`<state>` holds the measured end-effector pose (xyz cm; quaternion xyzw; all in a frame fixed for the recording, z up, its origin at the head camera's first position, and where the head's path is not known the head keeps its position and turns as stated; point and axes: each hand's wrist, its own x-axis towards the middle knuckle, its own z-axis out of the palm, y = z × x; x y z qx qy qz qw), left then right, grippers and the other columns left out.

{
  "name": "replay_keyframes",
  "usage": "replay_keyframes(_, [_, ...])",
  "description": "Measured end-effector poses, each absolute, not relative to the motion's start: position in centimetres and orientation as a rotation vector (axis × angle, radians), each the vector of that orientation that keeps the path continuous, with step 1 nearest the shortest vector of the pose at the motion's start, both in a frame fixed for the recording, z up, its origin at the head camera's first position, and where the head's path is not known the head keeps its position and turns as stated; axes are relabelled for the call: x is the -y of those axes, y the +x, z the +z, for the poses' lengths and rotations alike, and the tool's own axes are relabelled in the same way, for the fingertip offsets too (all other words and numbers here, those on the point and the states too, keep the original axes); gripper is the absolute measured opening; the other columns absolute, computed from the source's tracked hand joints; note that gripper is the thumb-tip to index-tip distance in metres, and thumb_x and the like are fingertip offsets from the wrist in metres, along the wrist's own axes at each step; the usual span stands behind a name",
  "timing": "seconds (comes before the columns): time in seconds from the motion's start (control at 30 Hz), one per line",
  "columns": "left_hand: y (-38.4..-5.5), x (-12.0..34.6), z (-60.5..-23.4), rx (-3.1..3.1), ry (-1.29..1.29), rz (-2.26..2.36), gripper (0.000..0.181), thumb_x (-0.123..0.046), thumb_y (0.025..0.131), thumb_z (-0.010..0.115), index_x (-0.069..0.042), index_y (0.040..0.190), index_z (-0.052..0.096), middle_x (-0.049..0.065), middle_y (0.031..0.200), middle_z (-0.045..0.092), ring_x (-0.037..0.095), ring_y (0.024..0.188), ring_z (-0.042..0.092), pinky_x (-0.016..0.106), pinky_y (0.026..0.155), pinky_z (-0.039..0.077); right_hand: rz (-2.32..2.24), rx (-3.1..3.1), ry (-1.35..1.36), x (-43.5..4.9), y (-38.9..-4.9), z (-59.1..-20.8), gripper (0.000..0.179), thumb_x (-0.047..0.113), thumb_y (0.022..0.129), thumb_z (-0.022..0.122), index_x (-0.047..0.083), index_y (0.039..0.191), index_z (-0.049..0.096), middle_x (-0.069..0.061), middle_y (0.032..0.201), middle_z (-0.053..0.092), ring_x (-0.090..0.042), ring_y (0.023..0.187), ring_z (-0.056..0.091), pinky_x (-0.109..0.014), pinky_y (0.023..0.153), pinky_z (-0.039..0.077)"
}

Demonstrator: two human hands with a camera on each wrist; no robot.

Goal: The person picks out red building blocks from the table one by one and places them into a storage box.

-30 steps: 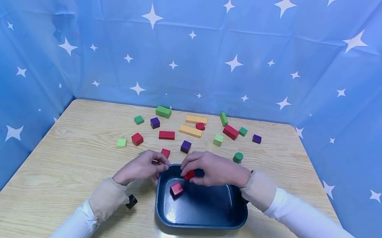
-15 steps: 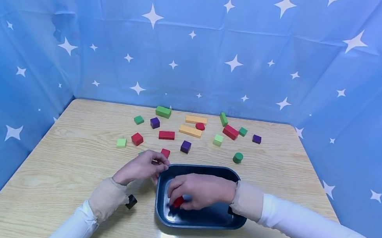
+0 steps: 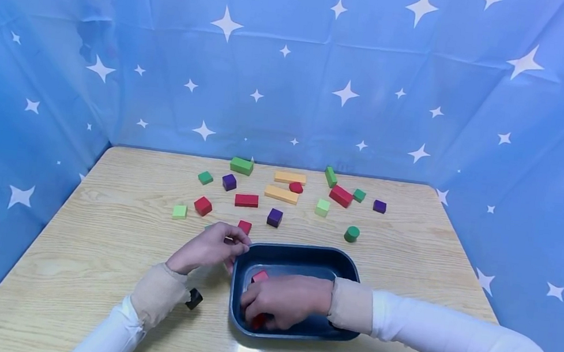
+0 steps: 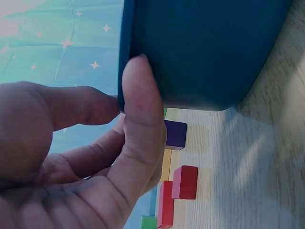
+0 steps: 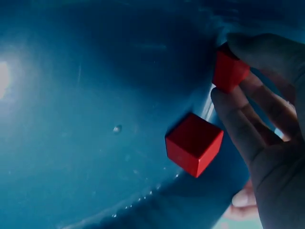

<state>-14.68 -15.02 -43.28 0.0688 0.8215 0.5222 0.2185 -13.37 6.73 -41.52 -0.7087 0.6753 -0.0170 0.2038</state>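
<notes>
A dark blue tray (image 3: 336, 266) with raised sides stands near the front of the table. My left hand (image 3: 208, 249) pinches its far left corner; in the left wrist view, thumb and finger lie on either side of the rim (image 4: 125, 28). Inside the tray, low at the near left corner, my right hand (image 3: 288, 301) pinches a red block (image 5: 229, 69) between thumb and fingertips. A red cube (image 5: 193, 143) lies on the tray floor beside those fingers, apart from the held block. From the head view my right hand partly hides both red pieces.
Several loose blocks lie beyond the tray, among them a purple cube (image 3: 274, 217), a red cube (image 3: 202, 206), a light green cube (image 3: 180, 211), a green cylinder (image 3: 351, 234) and orange bars (image 3: 281, 194). A starry blue curtain (image 3: 292, 84) hangs behind the wooden table (image 3: 96, 248).
My right hand has carried the red block from the tray's far left part down and toward the near left corner, past the other red cube. The left hand stays on the rim.
</notes>
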Motion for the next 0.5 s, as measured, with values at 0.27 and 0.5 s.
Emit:
replay_keyframes(0.27, [-14.69, 15.02, -43.39, -2.268, 0.213, 1.448, 0.016, -0.009, 0.102, 0.06, 0.001, 0.11, 0.071, 0.016, 0.096, 0.065, 0.017, 0.062, 0.063, 0.042, 0.066, 0.063, 0.034, -1.889, -1.984, -6.18, -12.99, -41.8, 0.02, 0.02, 0.094, 0.075, 0.025, 0.114, 0.076, 0.009, 0.106, 0.063, -0.002, 0.098, 0.056, -0.004, 0.086, 0.042])
replay_keyframes(0.5, [-14.66, 15.03, -43.33, -2.269, 0.193, 1.439, 0.016, -0.009, 0.102, 0.061, 0.0, 0.11, 0.071, 0.017, 0.097, 0.065, 0.017, 0.062, 0.064, 0.039, 0.066, 0.064, 0.086, -1.91, -1.938, -5.95, -12.88, -42.0, 0.024, 0.017, 0.093, 0.076, 0.028, 0.115, 0.075, 0.009, 0.11, 0.061, -0.002, 0.101, 0.055, -0.006, 0.089, 0.045])
